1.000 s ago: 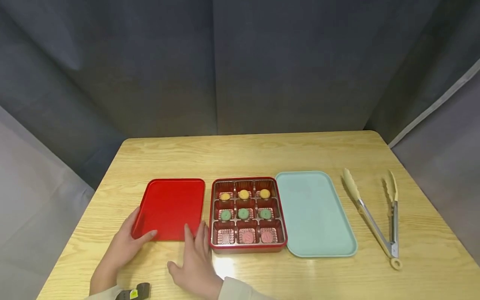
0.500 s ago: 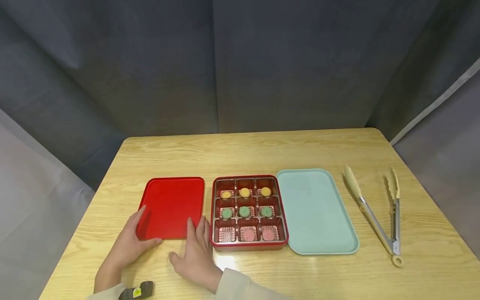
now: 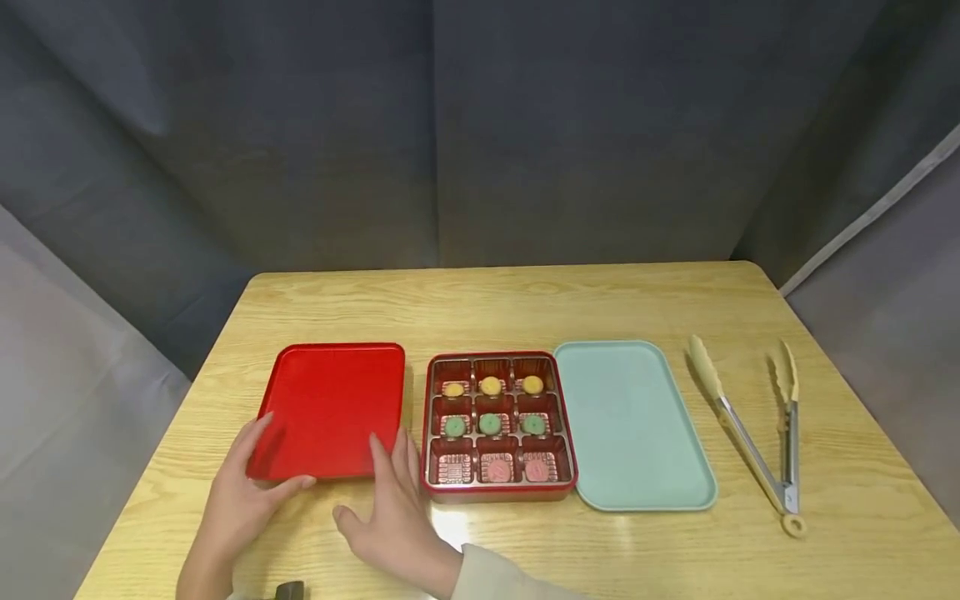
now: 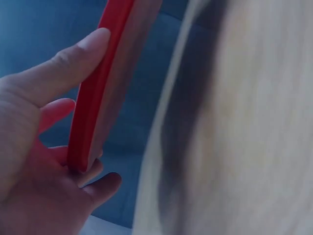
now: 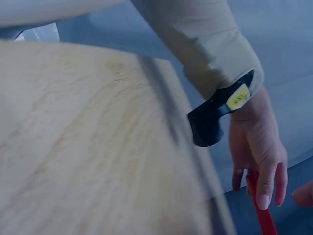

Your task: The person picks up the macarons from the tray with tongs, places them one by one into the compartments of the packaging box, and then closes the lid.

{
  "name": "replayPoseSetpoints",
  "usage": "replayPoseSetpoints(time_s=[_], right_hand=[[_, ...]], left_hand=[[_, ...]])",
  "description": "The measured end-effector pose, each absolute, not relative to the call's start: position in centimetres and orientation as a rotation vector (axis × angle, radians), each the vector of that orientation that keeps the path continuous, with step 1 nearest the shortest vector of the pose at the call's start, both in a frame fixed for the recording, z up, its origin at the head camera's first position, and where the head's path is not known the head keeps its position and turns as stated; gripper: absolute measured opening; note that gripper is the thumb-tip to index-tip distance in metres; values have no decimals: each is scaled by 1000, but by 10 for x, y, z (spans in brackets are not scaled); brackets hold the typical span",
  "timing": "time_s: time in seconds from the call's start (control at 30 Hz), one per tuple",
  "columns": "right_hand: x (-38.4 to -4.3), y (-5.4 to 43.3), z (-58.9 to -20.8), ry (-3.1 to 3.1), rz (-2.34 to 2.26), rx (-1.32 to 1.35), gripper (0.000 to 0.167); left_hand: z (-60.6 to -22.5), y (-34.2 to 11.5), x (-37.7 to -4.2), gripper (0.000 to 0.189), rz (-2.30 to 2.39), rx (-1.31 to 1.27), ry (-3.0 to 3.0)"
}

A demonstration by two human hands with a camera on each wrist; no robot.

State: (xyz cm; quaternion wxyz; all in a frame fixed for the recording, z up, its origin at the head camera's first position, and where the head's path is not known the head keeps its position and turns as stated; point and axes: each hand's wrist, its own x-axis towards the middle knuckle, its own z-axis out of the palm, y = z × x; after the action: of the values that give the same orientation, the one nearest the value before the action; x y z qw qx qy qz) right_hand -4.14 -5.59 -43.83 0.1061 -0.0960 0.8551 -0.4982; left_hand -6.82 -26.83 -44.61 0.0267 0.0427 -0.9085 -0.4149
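In the head view, a square red lid [image 3: 330,408] is lifted off the table at the left, its shadow showing at its right side. My left hand [image 3: 240,496] grips its front left corner. In the left wrist view the left thumb [image 4: 83,54] lies along the lid's rim, with fingers on the other side. At the front right corner is my right hand [image 3: 401,525], fingers extended and thumb held apart; whether it bears on the lid is hard to tell. Beside it stands a red-rimmed box [image 3: 502,493] with a compartmented insert.
Small yellow cakes [image 3: 491,385], green cakes [image 3: 491,424] and pink cakes [image 3: 536,471] lie in rows in the box; its front left compartment holds none. A pale green tray [image 3: 633,425] adjoins it. Spread tongs [image 3: 761,462] lie at the right.
The red lid has risen from the table and shifted slightly left, the left hand moving with it. The right hand stays near the lid's front right corner. Box, tray and tongs stay put.
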Motion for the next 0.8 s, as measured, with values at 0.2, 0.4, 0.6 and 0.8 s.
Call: replayPoseSetpoints(time_s=[0.2, 0.4, 0.6, 0.8], right_hand=[[-42, -37, -413, 2496, -1580, -358, 85], [-46, -6, -405, 2538, -1619, -336, 84], [-49, 33, -411, 2697, -1617, -266, 80], [-41, 68, -415, 2746, -1596, -161, 77]], left_hand=[[-427, -252, -65, 97, -1346, 128, -2657], [-419, -216, -70, 93, -1331, 128, -2672], [-419, -166, -74, 92, -1295, 135, -2741], [-421, -128, -70, 92, -1203, 27, -2781]])
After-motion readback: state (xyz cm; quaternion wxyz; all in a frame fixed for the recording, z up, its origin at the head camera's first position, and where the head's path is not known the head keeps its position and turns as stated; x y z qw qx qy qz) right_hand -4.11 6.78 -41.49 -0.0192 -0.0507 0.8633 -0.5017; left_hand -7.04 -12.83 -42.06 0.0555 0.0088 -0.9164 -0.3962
